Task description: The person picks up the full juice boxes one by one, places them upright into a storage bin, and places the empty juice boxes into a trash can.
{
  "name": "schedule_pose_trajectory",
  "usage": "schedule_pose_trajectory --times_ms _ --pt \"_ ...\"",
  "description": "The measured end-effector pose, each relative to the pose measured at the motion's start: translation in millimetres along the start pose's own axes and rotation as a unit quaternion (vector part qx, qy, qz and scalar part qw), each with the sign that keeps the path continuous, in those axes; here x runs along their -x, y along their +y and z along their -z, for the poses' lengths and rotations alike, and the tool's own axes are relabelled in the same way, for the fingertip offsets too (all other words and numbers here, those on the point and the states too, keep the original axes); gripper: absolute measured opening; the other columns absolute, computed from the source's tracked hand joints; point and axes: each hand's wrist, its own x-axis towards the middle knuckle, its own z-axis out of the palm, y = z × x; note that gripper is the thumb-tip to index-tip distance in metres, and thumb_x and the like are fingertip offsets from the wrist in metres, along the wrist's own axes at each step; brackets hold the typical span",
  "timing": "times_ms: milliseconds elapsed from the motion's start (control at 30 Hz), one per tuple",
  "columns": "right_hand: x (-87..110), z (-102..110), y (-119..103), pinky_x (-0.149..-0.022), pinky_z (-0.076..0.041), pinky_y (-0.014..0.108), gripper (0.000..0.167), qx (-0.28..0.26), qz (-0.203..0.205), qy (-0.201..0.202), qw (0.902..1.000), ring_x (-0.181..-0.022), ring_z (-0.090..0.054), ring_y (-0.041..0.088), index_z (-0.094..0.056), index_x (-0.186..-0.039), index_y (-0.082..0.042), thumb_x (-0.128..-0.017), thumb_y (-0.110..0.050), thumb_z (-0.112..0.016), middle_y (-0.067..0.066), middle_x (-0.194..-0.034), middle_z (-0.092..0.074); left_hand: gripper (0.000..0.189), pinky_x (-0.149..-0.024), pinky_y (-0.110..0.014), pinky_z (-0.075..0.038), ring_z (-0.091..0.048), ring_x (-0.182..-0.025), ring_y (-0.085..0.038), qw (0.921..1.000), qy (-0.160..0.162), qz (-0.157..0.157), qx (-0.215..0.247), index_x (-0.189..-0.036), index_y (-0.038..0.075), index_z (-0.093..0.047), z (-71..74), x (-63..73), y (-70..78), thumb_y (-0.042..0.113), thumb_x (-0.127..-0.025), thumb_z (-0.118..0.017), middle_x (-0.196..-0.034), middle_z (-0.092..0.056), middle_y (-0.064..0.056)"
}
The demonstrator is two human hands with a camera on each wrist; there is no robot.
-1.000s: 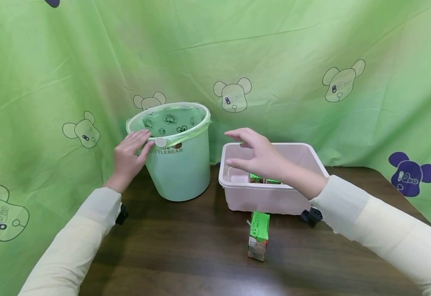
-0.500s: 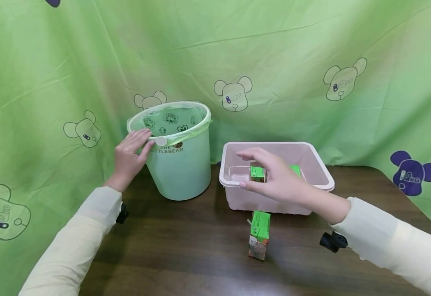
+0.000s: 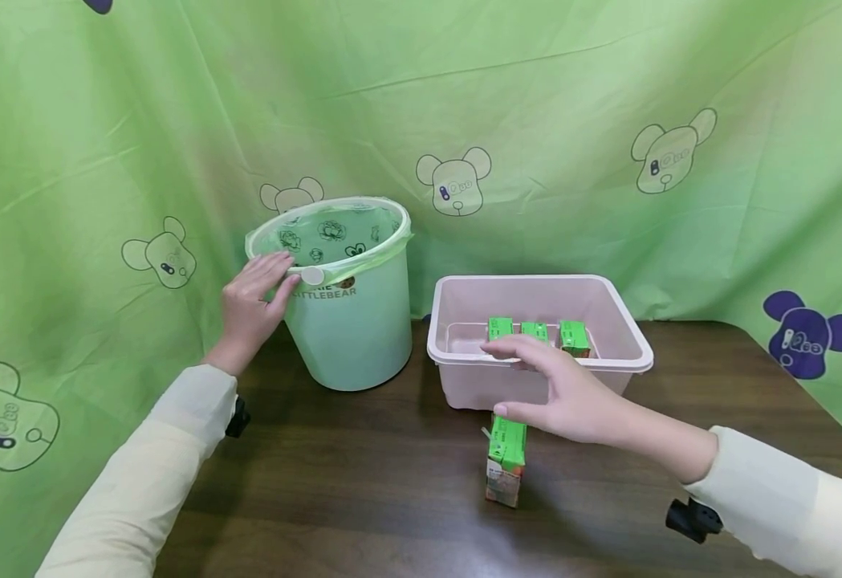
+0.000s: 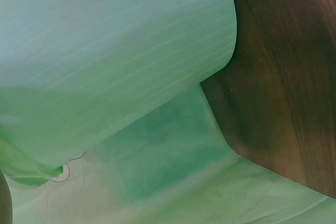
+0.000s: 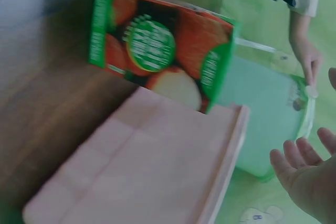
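My left hand [image 3: 253, 309] holds the near left rim of a mint-green trash bin [image 3: 351, 329], its fingers over the rim and its thumb outside. The bin carries a patterned green liner bag [image 3: 334, 233] folded over its rim. My right hand [image 3: 572, 393], thumb and fingers spread apart, hangs between a pink plastic basin and a juice box [image 3: 505, 461] and holds nothing. Upright on the table, the juice box has a green top, a straw at its side and a fruit picture, which the right wrist view shows broadside. My right thumb overlaps its top in the head view.
The pink basin [image 3: 457, 381] stands right of the bin, with several green-topped juice boxes [image 3: 574, 337] inside. A dark wooden table [image 3: 363, 498] lies beneath everything. Behind hangs a green curtain [image 3: 536, 96] with bear-head prints.
My right hand has come from above the basin down and to the right, toward the lone juice box, uncovering the boxes in the basin. My left hand stays on the bin rim.
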Motion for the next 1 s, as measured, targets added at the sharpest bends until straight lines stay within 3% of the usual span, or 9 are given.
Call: schedule_pose_trajectory --times_ms 267,533,700,1000 --pt "16.9 -12 11 -0.1 -0.045 0.044 0.063 -0.016 -0.024 -0.041 0.9987 -0.123 -0.051 0.02 -0.05 -0.137 -0.016 -0.083 -0.024 -0.079 -0.001 -0.136 -0.053 0.031 -0.107 -0.036 -0.039 -0.063 -0.109 -0.036 1.0 0.004 0.0 0.004 -0.115 0.0 -0.069 -0.7 1.7 -0.9 0.014 -0.088 -0.071 -0.118 -0.065 -0.016" --pt "27.1 -21 22 -0.103 -0.041 0.031 0.071 -0.008 -0.042 -0.072 0.9964 -0.125 -0.05 0.017 -0.048 -0.138 -0.022 -0.077 -0.03 -0.084 -0.01 -0.134 -0.051 0.03 -0.106 -0.038 -0.04 -0.063 -0.108 -0.036 1.0 0.003 0.001 0.005 -0.115 0.0 -0.069 -1.1 0.9 -1.4 0.017 -0.09 -0.068 -0.119 -0.065 -0.016" --pt "33.6 -25 28 -0.102 -0.041 0.031 0.077 -0.009 -0.033 -0.101 0.9943 -0.123 -0.05 0.02 -0.045 -0.14 -0.021 -0.075 -0.032 -0.085 -0.011 -0.135 -0.049 0.03 -0.103 -0.044 -0.043 -0.064 -0.107 -0.037 1.0 0.003 0.0 0.005 -0.115 -0.001 -0.069 -1.1 0.9 -1.5 0.017 -0.091 -0.068 -0.118 -0.065 -0.017" --pt "39.2 -30 37 -0.103 -0.04 0.036 0.086 -0.002 -0.051 -0.115 0.9921 -0.125 -0.046 0.015 -0.041 -0.144 -0.025 -0.072 -0.043 -0.084 -0.011 -0.138 -0.046 0.031 -0.108 -0.036 -0.038 -0.063 -0.109 -0.036 1.0 -0.001 0.005 0.004 -0.115 -0.001 -0.068 -0.7 1.1 -0.2 0.017 -0.091 -0.067 -0.119 -0.065 -0.017"
